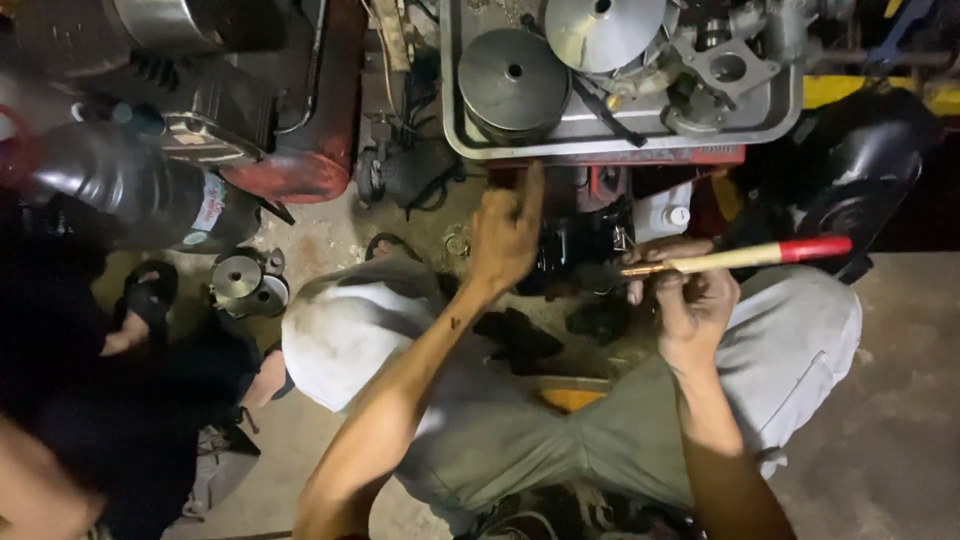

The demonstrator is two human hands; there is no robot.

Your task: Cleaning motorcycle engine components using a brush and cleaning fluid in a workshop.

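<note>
My left hand is raised over the floor with its index finger stretched toward the near edge of a metal tray; it holds nothing. My right hand grips a paintbrush with a pale wooden handle and a red end, its brass ferrule pointing left toward a dark black part beneath the tray. The brush bristles are hard to make out. My knees in grey trousers spread out below both hands.
The tray carries round pulley discs and several grey engine castings. A red tank and a dark plastic bottle stand at left. Another person's sandalled foot and a small metal part sit on the concrete floor.
</note>
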